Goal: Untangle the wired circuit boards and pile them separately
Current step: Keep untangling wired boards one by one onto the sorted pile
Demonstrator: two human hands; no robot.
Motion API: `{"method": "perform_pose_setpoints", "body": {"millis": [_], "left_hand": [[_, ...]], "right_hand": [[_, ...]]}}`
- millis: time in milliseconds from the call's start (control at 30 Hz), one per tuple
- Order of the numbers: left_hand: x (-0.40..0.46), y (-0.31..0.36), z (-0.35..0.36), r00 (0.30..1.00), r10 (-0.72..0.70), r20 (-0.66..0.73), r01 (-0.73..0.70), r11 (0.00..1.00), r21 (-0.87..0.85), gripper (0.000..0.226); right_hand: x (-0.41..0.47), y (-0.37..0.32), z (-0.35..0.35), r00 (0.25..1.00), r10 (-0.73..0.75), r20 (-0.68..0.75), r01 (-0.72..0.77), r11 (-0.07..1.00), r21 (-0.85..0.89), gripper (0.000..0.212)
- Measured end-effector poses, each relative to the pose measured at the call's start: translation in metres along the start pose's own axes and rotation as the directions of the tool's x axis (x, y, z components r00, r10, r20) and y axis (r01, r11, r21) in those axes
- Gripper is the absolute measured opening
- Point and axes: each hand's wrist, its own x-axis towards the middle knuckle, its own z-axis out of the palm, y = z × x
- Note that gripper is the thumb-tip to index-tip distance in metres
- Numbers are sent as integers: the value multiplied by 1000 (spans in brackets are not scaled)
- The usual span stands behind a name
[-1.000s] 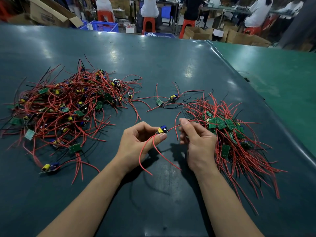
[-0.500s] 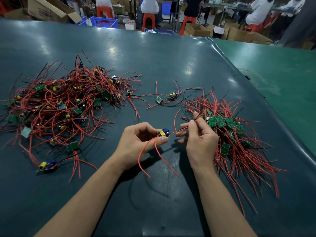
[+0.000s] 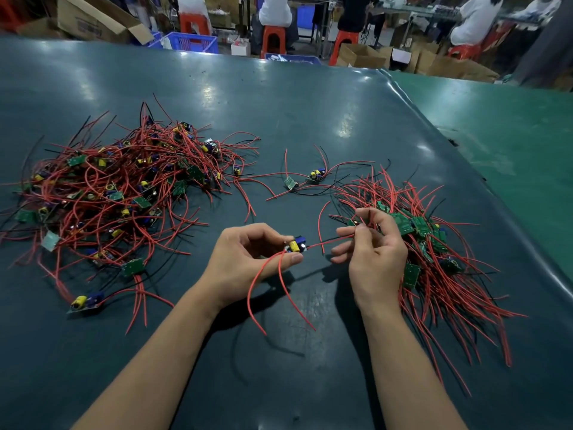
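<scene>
A small circuit board [image 3: 297, 244] was pinched by the left hand [image 3: 248, 259]; its red lead [image 3: 330, 241] ran toward three o'clock into the right hand [image 3: 373, 252], pinched there beside the sorted pile [image 3: 434, 243].

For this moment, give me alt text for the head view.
Left hand grips a small circuit board; right hand pinches its red wire. Tangled heap lies left, sorted pile right.

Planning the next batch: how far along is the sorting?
Done: a sorted pile lies at right. In hand: the left hand pinches one board, the right hand pinches its wire. Left: the larger tangled heap and two loose boards.
</scene>
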Motion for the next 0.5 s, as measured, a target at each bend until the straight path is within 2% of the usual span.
{"method": "perform_pose_setpoints", "body": {"millis": [133, 300, 500], "left_hand": [[0, -1, -7, 1000, -6, -7, 6, 1000, -1, 19], [2, -2, -5, 1000, -10, -11, 10, 1000, -8, 19], [3, -3, -7, 998, -16, -68, 13, 999, -41, 24]], "right_hand": [[2, -2, 0, 999, 37, -9, -37, 998, 45, 20], [-1, -3, 3, 999, -15, -47, 16, 1000, 17, 27], [-1, -6, 2, 997, 23, -80, -13, 992, 123, 20]]}}
